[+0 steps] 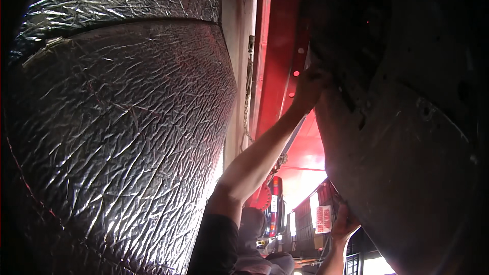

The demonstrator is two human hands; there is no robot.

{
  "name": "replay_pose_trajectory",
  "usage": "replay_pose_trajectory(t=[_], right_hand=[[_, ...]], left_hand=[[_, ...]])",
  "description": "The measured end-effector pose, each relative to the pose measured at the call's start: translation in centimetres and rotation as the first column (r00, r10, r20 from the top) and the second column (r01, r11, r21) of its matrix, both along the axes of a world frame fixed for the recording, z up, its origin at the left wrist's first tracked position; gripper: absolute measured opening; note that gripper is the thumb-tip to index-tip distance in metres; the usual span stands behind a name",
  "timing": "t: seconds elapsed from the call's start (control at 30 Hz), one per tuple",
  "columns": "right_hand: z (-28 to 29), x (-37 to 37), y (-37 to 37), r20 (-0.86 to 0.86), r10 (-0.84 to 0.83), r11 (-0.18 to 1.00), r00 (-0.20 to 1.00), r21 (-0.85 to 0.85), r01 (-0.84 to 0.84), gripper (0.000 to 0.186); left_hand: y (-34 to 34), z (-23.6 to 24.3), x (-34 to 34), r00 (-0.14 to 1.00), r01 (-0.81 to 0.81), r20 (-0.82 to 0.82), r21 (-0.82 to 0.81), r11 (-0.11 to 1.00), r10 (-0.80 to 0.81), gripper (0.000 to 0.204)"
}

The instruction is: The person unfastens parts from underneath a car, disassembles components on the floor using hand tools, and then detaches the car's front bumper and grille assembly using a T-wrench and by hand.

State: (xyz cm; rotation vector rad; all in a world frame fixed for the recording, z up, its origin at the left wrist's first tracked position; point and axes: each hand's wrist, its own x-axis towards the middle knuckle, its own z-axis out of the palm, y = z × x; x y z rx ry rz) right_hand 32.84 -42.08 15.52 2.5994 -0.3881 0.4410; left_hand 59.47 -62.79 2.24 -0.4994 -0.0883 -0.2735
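Head view: the left hand (pixel 310 85), at the end of a bare forearm raised from a dark sleeve (pixel 216 242), is up at the left edge of a large dark panel (pixel 402 188), its fingers lost in shadow, so whether they are spread or pinching cannot be told. Lower down, the right hand (pixel 345 222) is at the lower edge of the same panel, the fingers pointing up and partly merging with the dark surface — its grip cannot be made out either. The panel fills the right side, curved along its near edge, its upper part and far rim sinking into black. Just left of the raised hand runs a red beam (pixel 277 46) with a row of round holes, and beside that a hanging chain (pixel 247 112) in front of a pale upright strip (pixel 237 30). The whole left side is taken by a crinkled silver foil sheet (pixel 142 107), cut off by the dark rim of the lens. Between the forearms, farther back, stands a dark ridged unit (pixel 301 219), perhaps a cabinet, its contents hidden, with a red-and-white label (pixel 323 219) near the right hand; left of it are a red lamp-like strip (pixel 275 206) and a grey cloth-like shape (pixel 252 226) — both small and hard to identify, with glare washing out the space above the unit
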Motion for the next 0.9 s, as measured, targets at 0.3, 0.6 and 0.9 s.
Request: replay_pose_trajectory(t=[0.3,0.6,0.9], right_hand=[[-0.7,1.0,0.7,0.072,0.052,0.999,0.996,0.013,-0.053,0.019],[0.9,-0.8,-0.5,0.065,0.053,0.996,0.996,0.065,-0.058,0.028],[0.8,-1.0,-0.6,0.042,-0.004,0.99,0.999,0.139,-0.002,0.048]], left_hand=[[3.6,0.9,-2.2,1.0,-0.015,-0.025,0.102,0.995,0.017,0.047],[5.0,0.5,-0.3,0.995,-0.037,-0.085,0.127,0.991,0.048,0.03],[4.2,1.7,0.1,0.971,0.185,-0.13,-0.139,0.973,-0.203,0.036]])
